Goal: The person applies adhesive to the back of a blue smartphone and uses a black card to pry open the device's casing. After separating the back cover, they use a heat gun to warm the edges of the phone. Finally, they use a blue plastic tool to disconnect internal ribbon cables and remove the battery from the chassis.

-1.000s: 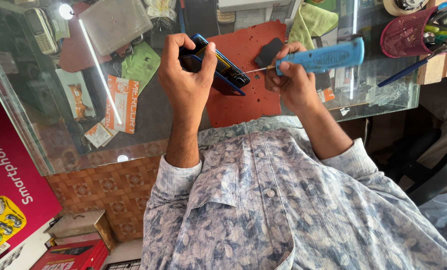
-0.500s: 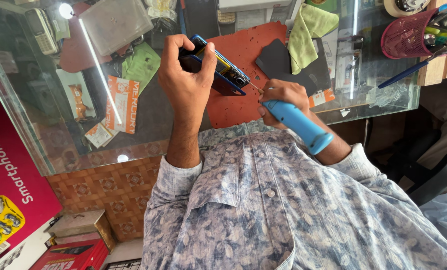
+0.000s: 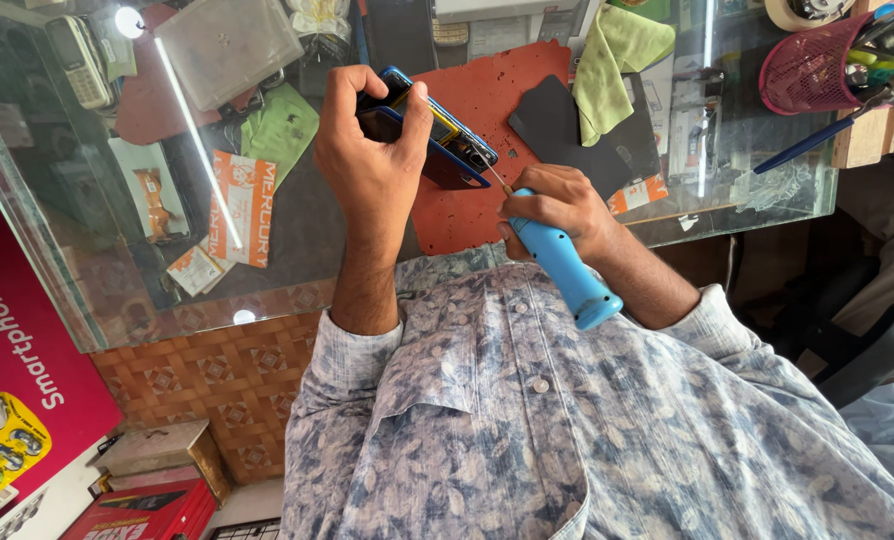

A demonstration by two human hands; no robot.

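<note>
While the left hand (image 3: pixel 372 165) grips an opened phone (image 3: pixel 437 140), the right hand (image 3: pixel 557 205) clenches a blue screwdriver (image 3: pixel 565 265).

Phone (image 3: pixel 437 140) half hidden by left hand (image 3: pixel 372 165), tool tip (image 3: pixel 495 178) too small — pink basket (image 3: pixel 807 70) cut off.

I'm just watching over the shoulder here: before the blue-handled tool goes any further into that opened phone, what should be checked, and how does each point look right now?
1. Phone held firmly: ok, the left hand wraps around it above the red mat.
2. Grip on the tool: ok, the right hand closes around the blue handle near the front.
3. Tool tip at the phone: ok, the thin tip meets its lower end.
4. Exact part touched by the tip: cannot tell, too small.
5. Phone's inside exposed: ok, it is open with a yellow part showing.
6. Dark back panel out of the way: ok, it lies apart on the mat.
</note>
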